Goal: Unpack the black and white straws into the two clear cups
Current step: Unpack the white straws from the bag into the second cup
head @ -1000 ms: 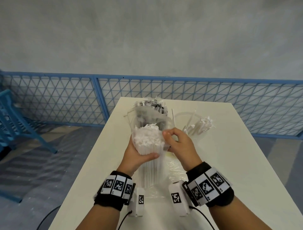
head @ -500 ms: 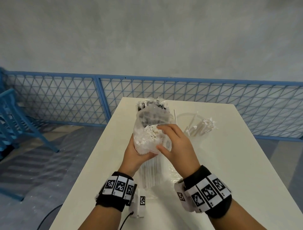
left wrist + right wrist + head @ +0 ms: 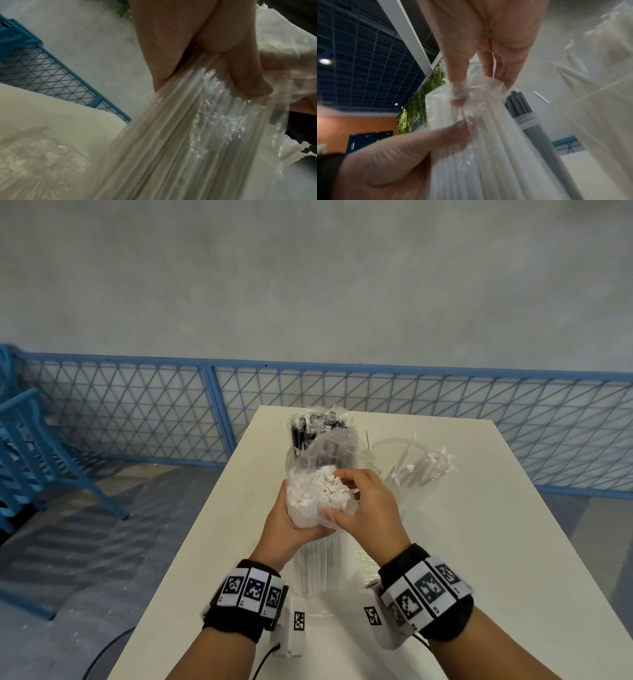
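Frame centre: left hand (image 3: 287,525) grips white straw bundle (image 3: 317,501) upright. Right hand (image 3: 366,508) pinches its clear plastic bag (image 3: 325,453). Black straws (image 3: 301,433) in cup behind.

Grey wall (image 3: 308,285) — blue mesh fence (image 3: 137,412), blue chair (image 3: 30,446), white table (image 3: 513,542).

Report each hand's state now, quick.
Left hand: grips the clear plastic bag of white paper-wrapped straws around its upper part.
Right hand: pinches the bag's loose plastic at the open top.
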Demonstrator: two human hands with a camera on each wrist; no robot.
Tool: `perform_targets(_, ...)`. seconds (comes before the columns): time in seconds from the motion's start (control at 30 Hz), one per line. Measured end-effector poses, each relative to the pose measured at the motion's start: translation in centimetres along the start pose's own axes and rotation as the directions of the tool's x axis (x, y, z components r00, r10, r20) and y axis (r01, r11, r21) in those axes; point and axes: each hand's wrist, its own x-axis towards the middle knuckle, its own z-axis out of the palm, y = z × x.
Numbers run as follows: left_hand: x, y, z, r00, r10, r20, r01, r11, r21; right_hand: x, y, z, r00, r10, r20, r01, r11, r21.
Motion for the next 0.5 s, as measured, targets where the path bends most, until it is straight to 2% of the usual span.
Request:
perform_targets(0.17,0.4,-0.4,-0.3,1.000,-0.005,0.006,0.005,1.000,0.020,0.2,0.2,0.2,0.994,0.030,0.102,-0.030,1.000,0.002)
perform_targets(0.3,0.4,-0.5,-0.2,1.000,0.008,0.002,-0.008,1.000,0.019,-0.2,0.9,0.7,0.995,0.065,0.075,-0.068,0.997,0.031)
perform_targets(0.5,0.4,-0.2,-0.2,1.000,0.003,0.012,-0.004,0.994,0.105,-0.1,1.5,1.1,0.992,0.039,0.118,-0.042,0.999,0.024)
